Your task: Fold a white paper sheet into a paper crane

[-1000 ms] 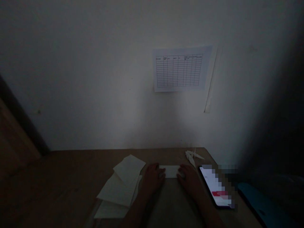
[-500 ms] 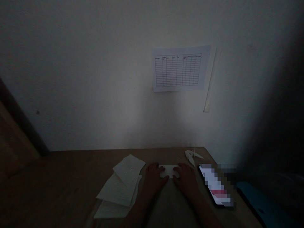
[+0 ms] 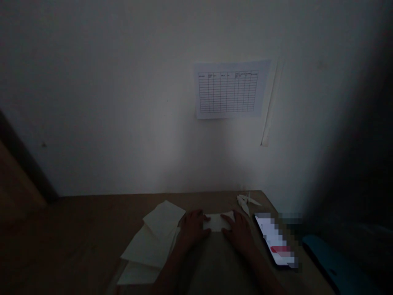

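Note:
A small rectangular folded piece of white paper [image 3: 216,223] lies flat on the table between my hands. My left hand [image 3: 194,227] grips its left end, thumb by the near edge and fingers curled at the far side. At the right end, my right hand [image 3: 238,229] holds it, with the index finger over the top and the thumb at the near edge. Several loose white paper sheets [image 3: 150,243] overlap to the left of my left forearm. Beyond my right hand sits a folded paper figure [image 3: 245,201] with pointed ends.
A lit phone [image 3: 274,239], its screen partly blurred, lies right of my right hand on the brown table [image 3: 101,229]. A blue-green object [image 3: 334,262] stands past the table's right edge. On the wall behind hangs a printed table sheet [image 3: 229,90]. The scene is dim.
My left hand has shifted slightly left and the thumbs are farther apart, so more of the folded paper shows. The whole view has moved a little.

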Available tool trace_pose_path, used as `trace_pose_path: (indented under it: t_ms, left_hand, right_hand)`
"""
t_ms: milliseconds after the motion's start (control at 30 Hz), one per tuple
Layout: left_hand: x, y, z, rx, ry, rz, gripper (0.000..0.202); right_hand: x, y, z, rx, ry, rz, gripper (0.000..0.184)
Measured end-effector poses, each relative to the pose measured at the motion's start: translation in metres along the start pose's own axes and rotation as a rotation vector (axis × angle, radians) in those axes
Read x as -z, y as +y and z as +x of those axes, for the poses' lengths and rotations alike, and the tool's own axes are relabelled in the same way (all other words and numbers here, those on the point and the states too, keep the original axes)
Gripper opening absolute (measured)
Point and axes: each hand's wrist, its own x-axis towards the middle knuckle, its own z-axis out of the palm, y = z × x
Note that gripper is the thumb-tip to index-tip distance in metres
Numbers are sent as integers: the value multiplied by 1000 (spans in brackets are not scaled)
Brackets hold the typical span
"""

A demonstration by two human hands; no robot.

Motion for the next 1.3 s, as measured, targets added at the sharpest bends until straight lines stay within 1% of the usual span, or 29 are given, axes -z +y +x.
trace_pose_path:
  t_ms: [100,167,267,367,467,600,700,733,800,867,933,1000,1167,1300]
  left_hand:
    - [1,-12,4,20,-42,-20,50]
    - [0,-19,5,11,-42,-22,48]
    - [0,-27,5,-48,-37,-20,45]
    - [1,-32,5,-96,-60,-24,45]
    - [3,-32,3,-100,-58,-34,43]
    - [4,-26,-2,-84,-23,-35,42]
    - [1,-16,-8,-79,30,-22,39]
    - [0,-12,-10,-71,66,-17,36]
    - [-4,-3,-12,-67,105,-3,34]
    - [-9,7,-13,-87,138,12,34]
    - [-14,14,-14,-81,134,17,36]
    - [-19,19,-16,-81,120,20,35]
    - [-25,23,-18,-148,135,15,32]
    - [-27,27,-15,-122,118,-12,24]
  right_hand:
    - [2,15,3,21,-24,12,65]
    - [3,26,4,36,-22,29,68]
    - [2,38,5,42,19,55,70]
    - [-2,43,4,65,62,73,69]
    - [-6,43,3,73,108,93,72]
    - [-10,39,1,82,155,79,75]
    - [-13,35,-1,102,163,43,75]
    - [-13,33,-2,113,165,38,74]
    - [-14,30,-3,140,169,39,70]
    - [-13,26,-4,165,171,51,59]
    - [-12,22,-4,170,165,66,45]
    - [-12,17,-4,155,154,78,35]
    - [-12,8,-5,151,153,93,30]
    - [-11,3,-4,117,146,99,27]
